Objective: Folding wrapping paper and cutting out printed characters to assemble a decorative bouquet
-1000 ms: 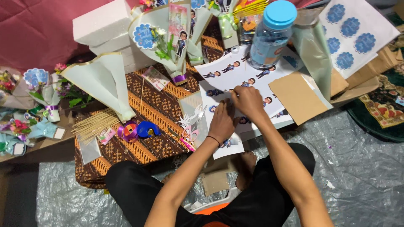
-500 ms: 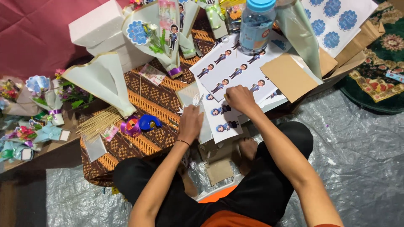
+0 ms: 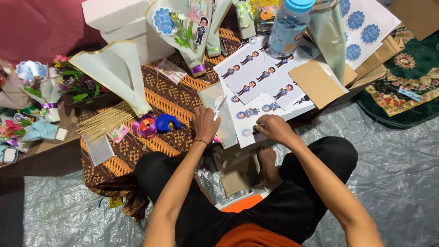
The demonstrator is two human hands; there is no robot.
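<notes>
A brown patterned cloth (image 3: 169, 103) covers the low table, with white sticker sheets (image 3: 258, 75) of small cartoon figures spread across it. The left hand (image 3: 204, 123) rests flat on a clear plastic sleeve (image 3: 219, 116) — fingers spread. The right hand (image 3: 272, 129) pinches a small sticker (image 3: 247, 132) at the nearest sheet's edge.

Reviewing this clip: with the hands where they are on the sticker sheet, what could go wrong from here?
The right hand picks at a small sticker on the sticker sheet; it may tear or curl. The left hand rests by scissors whose tips point outward, a possible nick. The water bottle stands on the printed sheets; a knock might tip it over them.
</notes>
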